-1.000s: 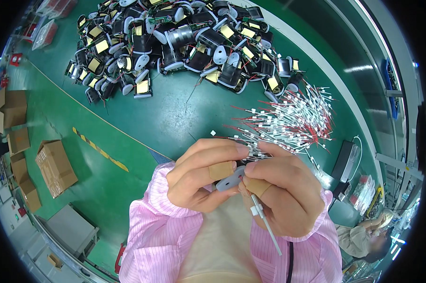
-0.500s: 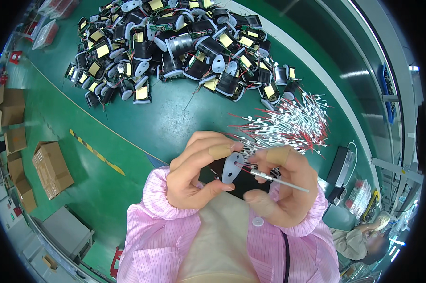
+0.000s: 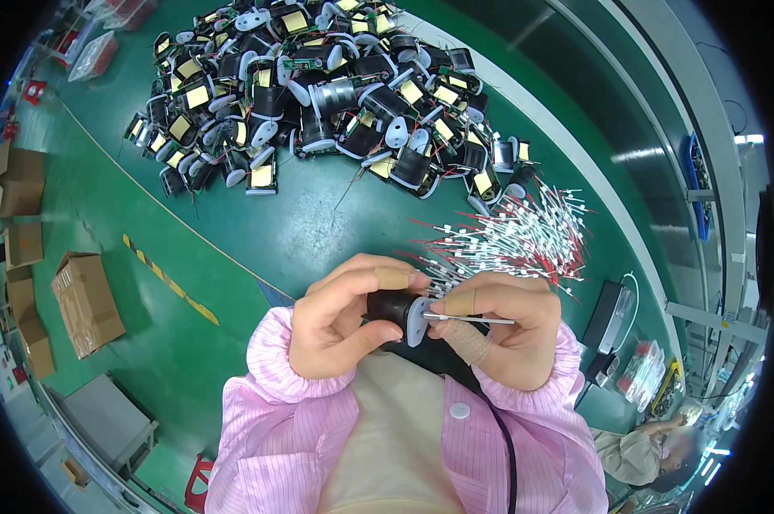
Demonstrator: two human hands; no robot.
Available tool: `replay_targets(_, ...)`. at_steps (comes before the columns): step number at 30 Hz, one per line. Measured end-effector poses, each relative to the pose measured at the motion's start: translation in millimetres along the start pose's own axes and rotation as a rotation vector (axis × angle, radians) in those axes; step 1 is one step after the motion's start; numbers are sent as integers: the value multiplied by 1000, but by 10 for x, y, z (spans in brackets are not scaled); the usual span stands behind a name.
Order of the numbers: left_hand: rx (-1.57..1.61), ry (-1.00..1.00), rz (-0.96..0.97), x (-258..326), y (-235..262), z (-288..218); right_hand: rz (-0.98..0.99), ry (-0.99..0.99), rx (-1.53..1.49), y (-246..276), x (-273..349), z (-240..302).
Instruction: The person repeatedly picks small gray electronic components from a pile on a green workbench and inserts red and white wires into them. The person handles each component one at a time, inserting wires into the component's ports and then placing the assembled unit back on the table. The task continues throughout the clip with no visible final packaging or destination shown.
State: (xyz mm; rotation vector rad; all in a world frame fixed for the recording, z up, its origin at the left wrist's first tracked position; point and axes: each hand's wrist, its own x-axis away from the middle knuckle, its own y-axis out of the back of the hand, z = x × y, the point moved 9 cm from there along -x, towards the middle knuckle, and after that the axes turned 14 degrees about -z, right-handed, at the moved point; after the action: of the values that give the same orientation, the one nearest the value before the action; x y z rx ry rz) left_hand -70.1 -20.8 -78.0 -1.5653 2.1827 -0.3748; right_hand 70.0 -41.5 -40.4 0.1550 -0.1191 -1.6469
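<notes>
My left hand (image 3: pixel 331 321) is closed around a black cylindrical part (image 3: pixel 388 307), its thumb below and fingers over the top. A pale grey oval end cap (image 3: pixel 417 324) with small holes faces right. Thumb and forefinger of my right hand (image 3: pixel 520 330) pinch a thin lead with a white sleeve (image 3: pixel 494 320). The lead's tip meets the cap; whether it passes into a hole is hard to tell. Just beyond my hands lies a heap of red and white leads (image 3: pixel 528 236). Farther off is a large pile of similar black parts (image 3: pixel 318 98), many with yellow pads.
The green table (image 3: pixel 301 214) carries both heaps. To the right stand a black box-shaped device (image 3: pixel 608 317) and a clear bag (image 3: pixel 642 373). Cardboard boxes (image 3: pixel 87 304) are on the floor at left. Another person (image 3: pixel 635 454) sits at lower right.
The black part has turned, showing more of its body. My right thumb, apart from the lead before, now closes with the forefinger on it, and the lead has moved left against the cap.
</notes>
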Motion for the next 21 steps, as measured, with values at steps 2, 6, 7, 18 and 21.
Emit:
replay_targets(2,-36,122,17,22,5,94,-5,6,2,-12,17,-55)
replay_targets(6,-168,257,13,98,85,239,-33,107,283,-17,47,-1)
replay_targets(7,-190,249,-23,105,111,251,-39,119,335,-24,47,-1)
replay_targets(18,-326,58,-39,102,56,114,189,188,239,-126,37,-135)
replay_targets(21,-637,-158,-63,65,-91,-23,-16,309,554,-110,98,-10)
